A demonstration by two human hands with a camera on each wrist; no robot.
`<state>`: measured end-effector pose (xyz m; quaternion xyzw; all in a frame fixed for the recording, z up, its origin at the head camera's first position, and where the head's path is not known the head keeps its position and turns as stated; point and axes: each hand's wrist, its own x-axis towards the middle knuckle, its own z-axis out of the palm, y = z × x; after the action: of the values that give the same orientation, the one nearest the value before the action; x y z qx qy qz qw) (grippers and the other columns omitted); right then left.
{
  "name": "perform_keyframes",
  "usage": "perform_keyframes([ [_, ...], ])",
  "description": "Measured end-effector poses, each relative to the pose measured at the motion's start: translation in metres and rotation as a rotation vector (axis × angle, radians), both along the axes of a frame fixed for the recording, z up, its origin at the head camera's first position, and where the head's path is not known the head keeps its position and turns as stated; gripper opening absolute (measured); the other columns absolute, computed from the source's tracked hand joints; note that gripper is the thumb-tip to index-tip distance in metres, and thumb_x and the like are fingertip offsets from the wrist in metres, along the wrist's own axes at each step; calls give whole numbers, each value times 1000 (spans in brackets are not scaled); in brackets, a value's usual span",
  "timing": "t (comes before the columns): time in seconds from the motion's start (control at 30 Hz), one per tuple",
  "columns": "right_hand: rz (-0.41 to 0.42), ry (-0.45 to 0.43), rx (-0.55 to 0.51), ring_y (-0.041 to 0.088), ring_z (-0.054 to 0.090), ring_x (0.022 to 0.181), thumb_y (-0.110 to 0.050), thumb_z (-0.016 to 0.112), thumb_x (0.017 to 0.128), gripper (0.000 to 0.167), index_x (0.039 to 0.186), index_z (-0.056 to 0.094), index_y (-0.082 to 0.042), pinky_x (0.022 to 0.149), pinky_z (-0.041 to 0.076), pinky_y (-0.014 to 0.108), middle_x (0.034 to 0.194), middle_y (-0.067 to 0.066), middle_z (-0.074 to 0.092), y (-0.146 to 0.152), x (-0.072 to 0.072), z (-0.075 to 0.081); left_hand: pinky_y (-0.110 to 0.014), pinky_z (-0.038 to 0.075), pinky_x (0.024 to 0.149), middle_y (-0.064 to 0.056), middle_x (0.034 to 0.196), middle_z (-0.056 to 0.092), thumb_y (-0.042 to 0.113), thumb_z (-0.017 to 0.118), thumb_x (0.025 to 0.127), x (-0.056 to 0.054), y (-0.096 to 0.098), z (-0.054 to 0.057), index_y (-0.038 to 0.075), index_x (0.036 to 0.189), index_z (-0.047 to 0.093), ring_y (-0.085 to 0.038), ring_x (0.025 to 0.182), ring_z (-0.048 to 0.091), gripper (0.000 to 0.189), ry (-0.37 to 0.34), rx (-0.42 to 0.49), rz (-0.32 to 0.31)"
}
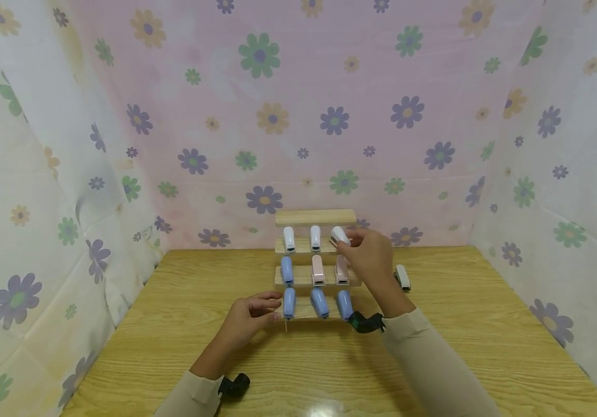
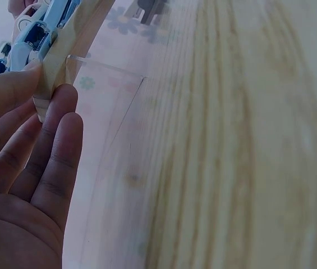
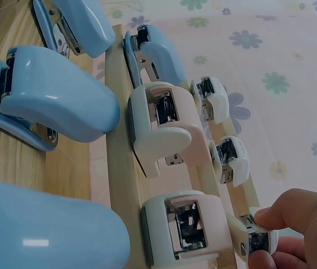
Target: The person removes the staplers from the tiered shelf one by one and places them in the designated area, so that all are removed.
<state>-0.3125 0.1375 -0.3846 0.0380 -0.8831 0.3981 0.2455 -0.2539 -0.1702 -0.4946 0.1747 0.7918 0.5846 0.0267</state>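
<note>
A tiered wooden display rack (image 1: pixel 315 218) stands on the table, with mini staplers on its steps. My right hand (image 1: pixel 368 255) pinches a white stapler (image 3: pixel 259 242) between thumb and fingers, at the right end of the second step from the top. Two more white staplers (image 1: pixel 315 238) stand to its left on that step. One step lower are a blue stapler (image 1: pixel 286 270) and two pink staplers (image 1: pixel 317 270). Three blue staplers (image 1: pixel 319 302) line the bottom step. With thumb above and fingers below, my left hand (image 2: pixel 32 196) grips the left end of the bottom step.
Another white stapler (image 1: pixel 402 277) lies on the wooden table (image 1: pixel 460 324), right of the rack. Flowered cloth (image 1: pixel 304 116) hangs behind and on both sides. Black wrist-worn devices (image 1: pixel 234 386) stick out by both sleeves.
</note>
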Motion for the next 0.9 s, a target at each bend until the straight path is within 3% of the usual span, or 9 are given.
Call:
perform_keyframes([
  [0.33, -1, -7, -9, 26, 73, 82, -31, 81, 89, 32, 112, 81, -8, 57, 55, 32, 95, 12, 78, 15, 8, 6, -20, 58, 87, -11, 144, 63, 15, 80, 92, 0, 0, 1, 6, 123, 77, -30, 118, 70, 33, -6, 11, -6],
  [0.53, 3, 33, -33, 26, 74, 80, -30, 81, 89, 33, 112, 80, -6, 58, 59, 35, 93, 12, 78, 27, 10, 1, -19, 58, 87, -11, 144, 63, 14, 80, 92, 1, 1, 2, 6, 123, 77, -31, 121, 68, 32, 0, 8, -5],
  [0.67, -23, 53, -36, 27, 76, 80, -31, 81, 90, 34, 113, 80, -6, 61, 62, 40, 93, 13, 78, 34, 12, -2, -18, 58, 87, -11, 144, 64, 14, 80, 92, 0, 0, 1, 6, 122, 77, -31, 126, 66, 31, 4, 8, -4],
  [0.9, -82, 72, -11, 29, 75, 79, -32, 80, 91, 33, 113, 80, -6, 57, 59, 37, 92, 14, 78, 50, 17, -10, -17, 57, 85, -11, 143, 64, 14, 80, 92, 1, 1, 1, 6, 122, 77, -32, 126, 65, 31, -3, 10, -4],
])
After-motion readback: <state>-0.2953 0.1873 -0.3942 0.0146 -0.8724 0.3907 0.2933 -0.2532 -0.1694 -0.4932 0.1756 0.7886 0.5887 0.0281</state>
